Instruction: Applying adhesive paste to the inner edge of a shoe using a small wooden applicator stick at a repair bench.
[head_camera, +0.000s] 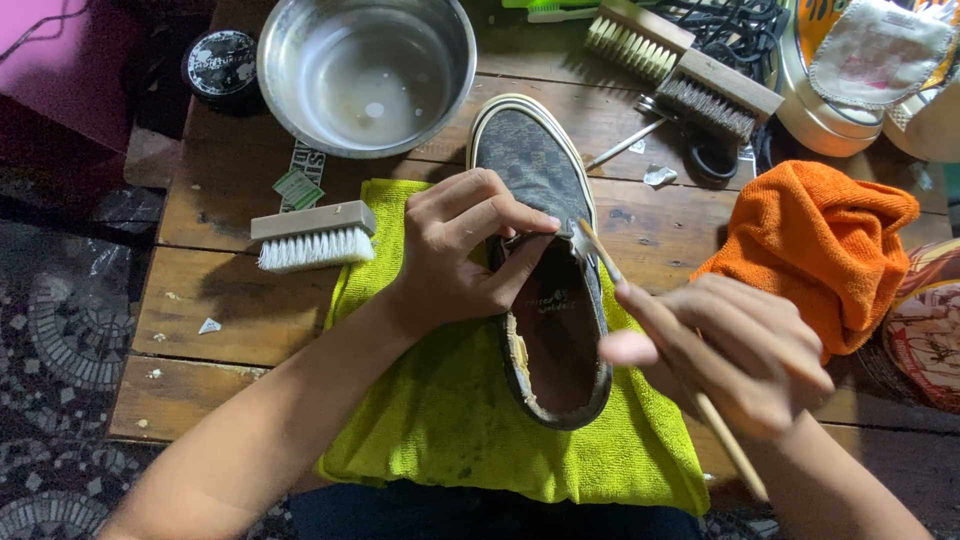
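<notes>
A dark patterned slip-on shoe (545, 250) lies on a yellow-green cloth (450, 400) at the middle of the wooden worktop (220, 310), toe pointing away from the person, its opening turned up. The left hand (465, 250) is closed on the shoe's collar at the near side — thumb inside the opening, fingers curled over the edge. The right hand (735, 355) is clamped around a thin wooden-handled brush (650, 335), whose tip touches the collar just beside the left fingertips; the handle runs back through the fist toward the lower right.

Just left of the cloth rests a white-bristled scrub brush (312, 235). Beyond the toe stands a steel bowl (365, 70) holding a little cloudy water, with a round dark tin (222, 62) beside it. To the right of the shoe sits a bunched orange cloth (820, 245) — well apart from the hands. At the far edge lie two more wooden brushes (680, 65), scissors (700, 150) and a pale shoe (850, 75).
</notes>
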